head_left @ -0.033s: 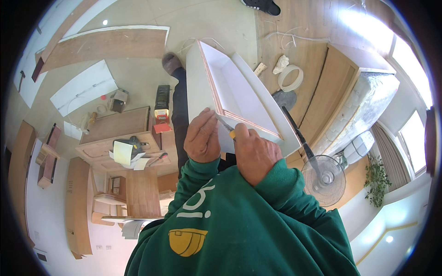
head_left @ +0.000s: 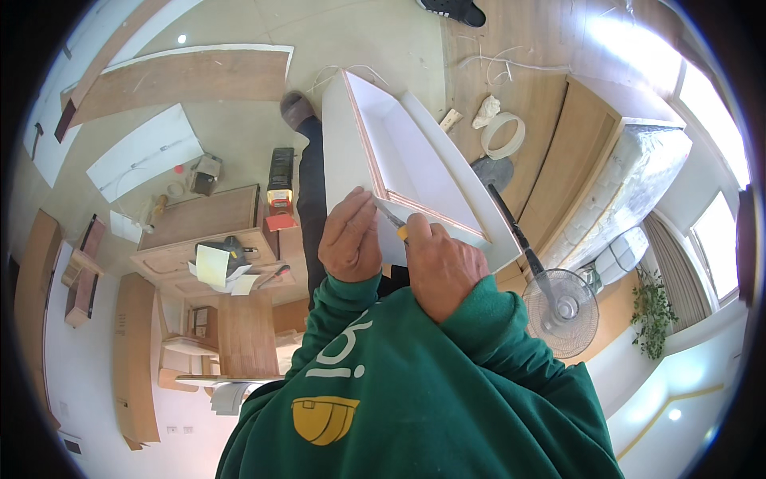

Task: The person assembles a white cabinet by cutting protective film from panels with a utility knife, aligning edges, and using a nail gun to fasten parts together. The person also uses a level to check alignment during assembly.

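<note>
A white open drawer box with reddish-brown bare edges lies slantwise in front of me. My right hand is closed round a utility knife with a yellow handle. Its blade points up and left, against the near corner of the box. At that same corner my left hand has its thumb and fingers pressed together on the box's edge, close to the blade tip. The exact contact of the blade is too small to make out.
On the right stand a floor fan and a wooden cabinet. A tape roll lies on the floor near them. To the left are a black box, a wooden cabinet piece with tools on it, and a white panel.
</note>
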Demonstrator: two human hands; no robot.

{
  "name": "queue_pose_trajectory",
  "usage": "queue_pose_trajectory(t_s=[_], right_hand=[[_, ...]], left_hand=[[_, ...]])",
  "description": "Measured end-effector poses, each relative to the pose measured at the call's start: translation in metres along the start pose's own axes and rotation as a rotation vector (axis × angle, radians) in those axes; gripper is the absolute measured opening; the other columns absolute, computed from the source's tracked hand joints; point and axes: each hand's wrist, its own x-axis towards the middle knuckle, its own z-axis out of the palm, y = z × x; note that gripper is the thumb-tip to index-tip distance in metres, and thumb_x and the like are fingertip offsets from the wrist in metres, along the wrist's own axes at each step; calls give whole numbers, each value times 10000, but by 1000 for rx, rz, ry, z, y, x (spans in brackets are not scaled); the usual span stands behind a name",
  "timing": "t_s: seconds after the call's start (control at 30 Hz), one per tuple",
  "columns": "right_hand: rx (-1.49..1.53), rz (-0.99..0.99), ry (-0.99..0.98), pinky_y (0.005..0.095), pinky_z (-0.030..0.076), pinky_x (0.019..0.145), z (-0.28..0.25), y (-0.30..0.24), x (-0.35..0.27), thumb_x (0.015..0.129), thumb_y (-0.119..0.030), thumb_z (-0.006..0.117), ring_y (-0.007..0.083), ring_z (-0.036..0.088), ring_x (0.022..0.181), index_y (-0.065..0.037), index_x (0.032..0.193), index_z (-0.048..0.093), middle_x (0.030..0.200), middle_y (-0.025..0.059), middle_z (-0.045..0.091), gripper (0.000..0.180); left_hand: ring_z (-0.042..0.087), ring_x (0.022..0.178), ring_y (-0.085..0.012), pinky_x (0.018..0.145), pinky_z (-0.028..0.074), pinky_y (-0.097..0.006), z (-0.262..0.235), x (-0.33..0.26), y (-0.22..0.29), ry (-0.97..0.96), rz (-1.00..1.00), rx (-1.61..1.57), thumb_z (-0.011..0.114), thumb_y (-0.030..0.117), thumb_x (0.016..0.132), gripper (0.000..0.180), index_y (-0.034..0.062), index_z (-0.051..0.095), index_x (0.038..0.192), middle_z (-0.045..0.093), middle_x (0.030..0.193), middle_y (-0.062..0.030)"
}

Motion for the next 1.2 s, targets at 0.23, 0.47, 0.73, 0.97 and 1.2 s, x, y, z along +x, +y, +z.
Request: queue_pose_trajectory(t_s=[0.23,0.47,0.73,0.97,1.2], right_hand=[[-63,7,-16,430,540,579,-5,-4,7,891,-74,488,324,670,673,-28,949,433,805,157,622,92],[-86,22,7,445,531,595,-3,-7,11,891,-69,487,348,663,688,-18,954,438,813,172,621,94],[-84,-4,68,487,494,626,3,-9,19,880,-61,483,392,642,730,-5,966,450,830,196,623,108],[-47,-5,-44,482,523,675,-4,-6,28,849,-67,554,407,658,769,-1,974,460,897,237,647,170],[-28,28,11,493,513,678,-1,-7,18,873,-76,505,407,653,765,2,983,449,863,225,648,146]], left_hand=[[669,988,-323,857,551,-361,4,2,-4,3,35,30,634,-89,779,194,-42,686,960,677,1026,-155],[671,976,-326,850,559,-363,9,8,-7,16,107,65,638,-83,777,202,-40,682,969,677,1020,-153],[671,971,-327,852,562,-369,11,6,-8,43,102,74,639,-95,748,233,-26,685,966,673,1017,-145],[673,960,-327,846,565,-375,12,7,-10,71,142,95,641,-104,711,264,-15,691,955,677,995,-140],[675,952,-317,834,569,-366,11,7,-9,60,144,89,650,-102,721,244,-16,688,947,677,989,-133]])
